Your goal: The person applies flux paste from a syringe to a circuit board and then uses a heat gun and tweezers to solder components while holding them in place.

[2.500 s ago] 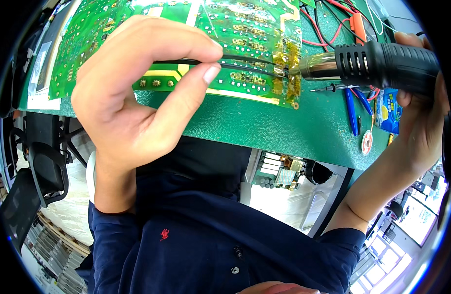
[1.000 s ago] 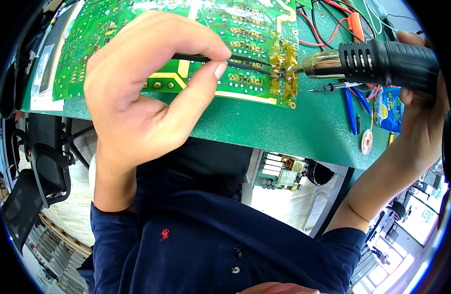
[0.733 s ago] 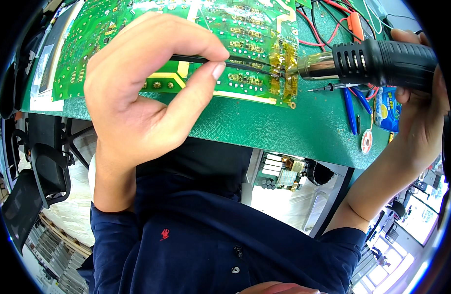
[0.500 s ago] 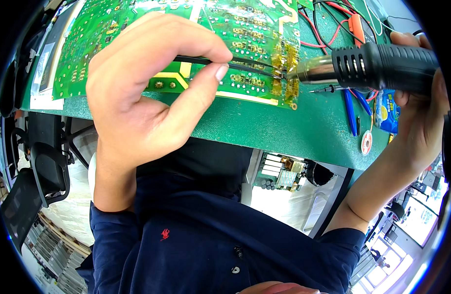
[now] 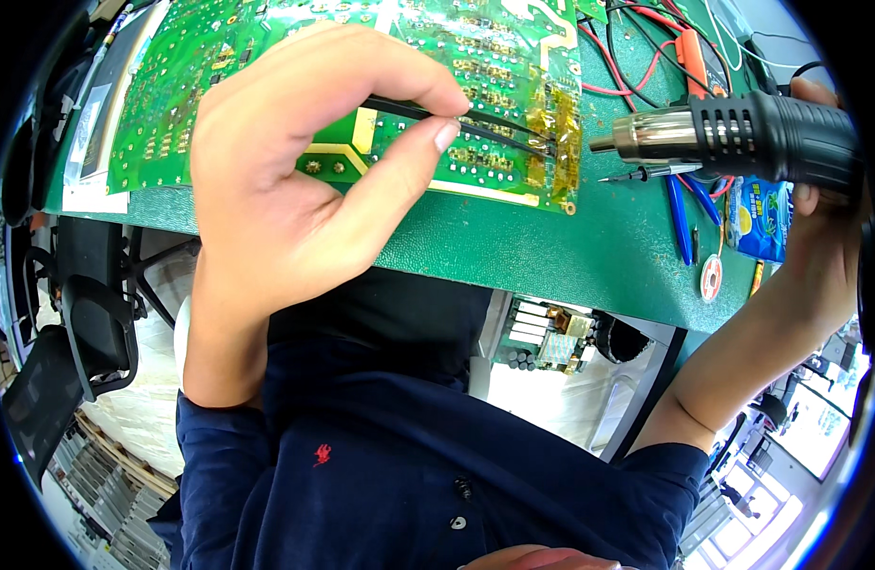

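Note:
Between thumb and forefinger, my left hand (image 5: 285, 171) pinches black tweezers (image 5: 499, 133). Their tips rest at the right edge of a green circuit board (image 5: 437, 190), beside amber tape strips (image 5: 568, 142) that run along that edge. Whether a part sits between the tips is too small to tell. My right hand (image 5: 822, 204) grips a black hot air gun (image 5: 741, 138), partly hidden behind its handle. The gun's metal nozzle (image 5: 637, 136) points left and stands a little apart from the board's taped edge.
On the green mat (image 5: 589, 266) lie a blue-handled tool (image 5: 680, 223), a small solder wick spool (image 5: 711, 277), a blue packet (image 5: 759, 223) and a probe (image 5: 637, 176). Red and black cables tangle near an orange meter (image 5: 692, 62). Below the bench is another circuit board (image 5: 551, 332).
The hot air gun has drawn back to the right, so its nozzle no longer reaches over the taped edge. My left hand has shifted slightly right, still pinching the tweezers.

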Demonstrator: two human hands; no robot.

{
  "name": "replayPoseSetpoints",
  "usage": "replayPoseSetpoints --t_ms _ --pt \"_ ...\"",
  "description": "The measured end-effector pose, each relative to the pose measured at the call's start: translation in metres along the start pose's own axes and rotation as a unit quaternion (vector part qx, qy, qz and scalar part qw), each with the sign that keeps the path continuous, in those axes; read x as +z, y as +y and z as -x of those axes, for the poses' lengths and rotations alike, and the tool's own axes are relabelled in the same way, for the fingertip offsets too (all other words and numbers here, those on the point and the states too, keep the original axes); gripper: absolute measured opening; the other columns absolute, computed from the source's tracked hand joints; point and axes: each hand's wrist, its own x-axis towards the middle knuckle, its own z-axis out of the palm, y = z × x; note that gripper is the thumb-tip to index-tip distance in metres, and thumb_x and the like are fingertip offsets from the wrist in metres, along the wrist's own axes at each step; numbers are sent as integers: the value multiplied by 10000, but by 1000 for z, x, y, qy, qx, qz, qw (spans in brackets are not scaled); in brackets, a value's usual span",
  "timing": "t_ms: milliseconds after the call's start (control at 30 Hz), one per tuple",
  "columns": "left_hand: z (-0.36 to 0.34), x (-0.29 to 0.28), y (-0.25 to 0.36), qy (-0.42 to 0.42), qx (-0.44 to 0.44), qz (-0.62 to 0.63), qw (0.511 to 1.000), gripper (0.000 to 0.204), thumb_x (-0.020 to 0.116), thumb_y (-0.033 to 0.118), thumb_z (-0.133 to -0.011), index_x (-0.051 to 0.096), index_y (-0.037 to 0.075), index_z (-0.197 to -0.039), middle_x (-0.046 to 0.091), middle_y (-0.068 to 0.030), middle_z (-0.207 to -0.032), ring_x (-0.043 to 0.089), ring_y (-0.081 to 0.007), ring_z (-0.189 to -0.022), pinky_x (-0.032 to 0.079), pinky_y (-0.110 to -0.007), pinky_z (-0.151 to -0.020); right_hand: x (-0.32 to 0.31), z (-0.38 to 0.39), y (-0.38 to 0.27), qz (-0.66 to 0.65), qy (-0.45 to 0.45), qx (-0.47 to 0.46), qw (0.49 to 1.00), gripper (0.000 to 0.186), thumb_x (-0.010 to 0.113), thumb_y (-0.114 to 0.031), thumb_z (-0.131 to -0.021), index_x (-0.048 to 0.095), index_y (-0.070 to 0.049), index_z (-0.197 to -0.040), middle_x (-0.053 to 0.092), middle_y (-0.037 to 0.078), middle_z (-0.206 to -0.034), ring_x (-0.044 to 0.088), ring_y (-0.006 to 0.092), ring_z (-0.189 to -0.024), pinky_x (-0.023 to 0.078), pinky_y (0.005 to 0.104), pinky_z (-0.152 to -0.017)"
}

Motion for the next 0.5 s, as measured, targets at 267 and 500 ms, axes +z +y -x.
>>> replayPoseSetpoints --t_ms 267,500 --pt "-2 -2 -3 -16 0 15 1000 172 659 -136 -752 651 -53 -902 681 -158 -888 654 -233 -846 489 -312 -779 -11 5 13 -2 12 -7 1000 351 355 -191 -1059 532 15 -1281 614 268 -1189 595 63 -597 490 125 -586" --pt "-3 1 -4 -10 8 27 1000 172 658 -141 -745 654 -50 -892 680 -157 -867 652 -233 -827 490 -319 -755 -93 57 49 2 20 0 1000 350 355 -188 -1059 531 15 -1282 614 268 -1188 598 64 -601 491 126 -586"
